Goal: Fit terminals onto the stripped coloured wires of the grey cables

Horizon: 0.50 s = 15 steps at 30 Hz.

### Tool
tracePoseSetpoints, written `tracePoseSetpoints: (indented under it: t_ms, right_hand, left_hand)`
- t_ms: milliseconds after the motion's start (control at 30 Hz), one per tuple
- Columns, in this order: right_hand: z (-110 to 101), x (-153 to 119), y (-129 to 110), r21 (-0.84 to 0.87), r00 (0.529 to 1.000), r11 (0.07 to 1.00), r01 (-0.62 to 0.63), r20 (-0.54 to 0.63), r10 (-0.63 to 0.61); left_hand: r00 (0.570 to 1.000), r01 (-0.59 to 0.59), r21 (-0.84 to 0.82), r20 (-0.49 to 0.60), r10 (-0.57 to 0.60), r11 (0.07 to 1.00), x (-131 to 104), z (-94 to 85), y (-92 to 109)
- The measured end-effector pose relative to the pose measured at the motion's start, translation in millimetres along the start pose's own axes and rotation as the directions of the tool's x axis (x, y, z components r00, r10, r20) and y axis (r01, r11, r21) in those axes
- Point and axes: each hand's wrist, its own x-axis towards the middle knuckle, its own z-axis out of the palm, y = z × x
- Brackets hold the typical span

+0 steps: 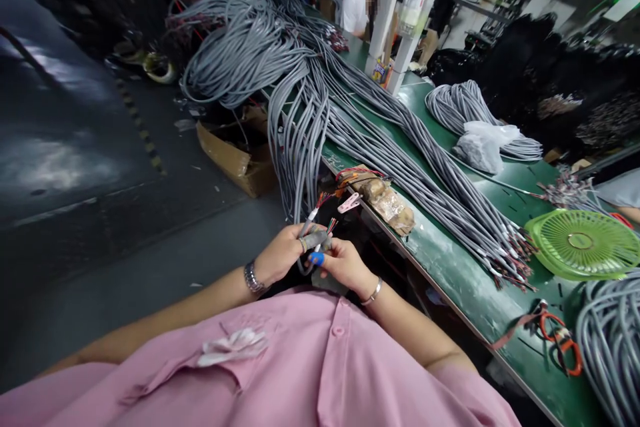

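My left hand [280, 255], its thumb wrapped in grey, closes around a grey cable [306, 225] in front of my pink shirt. One end of cable points up with a white section and bared red and dark wires [325, 199]. A second fan of coloured wires [332, 224] rises between my hands. My right hand [349, 265], with a blue wrap on the thumb, pinches the cable close to those wires. The fingertips partly hide the exact grip. A pink clip [349, 203] is at the table edge just beyond.
A green table [440, 260] runs diagonally, bearing long grey cable bundles [400, 153]. A taped brown block [390, 207], green fan [583, 240] and orange-handled scissors [567, 350] lie along it. A cardboard box [235, 160] stands on the floor. Another person [354, 10] sits beyond the white posts.
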Motion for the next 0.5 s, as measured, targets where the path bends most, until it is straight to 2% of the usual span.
tracePoseSetpoints:
  t_ms: [100,233,367,500]
  right_hand:
    - [-6.1,3.8,-8.8,-0.067,1.0,0.998,-0.018,0.01,0.019]
    - [-10.8,4.4,-23.2,-0.008,0.979,0.999,0.045,-0.197,-0.046]
    - [-9.2,6.2,-27.6,0.026,0.964,0.997,0.069,-0.26,-0.06]
    - [-8.0,9.4,-29.9,0.052,0.95,0.996,0.078,-0.308,-0.058]
  left_hand:
    - [0.998,-0.03,-0.008,-0.063,0.03,1.0,-0.1,-4.1,2.2]
    - [0.994,-0.021,0.121,-0.105,0.033,0.992,-1.2,-10.6,0.4]
    - [0.998,-0.053,0.286,-0.014,0.059,0.957,-1.5,-10.4,-2.3]
    - [0.995,-0.073,0.337,0.093,0.044,0.939,-0.1,-4.2,4.7]
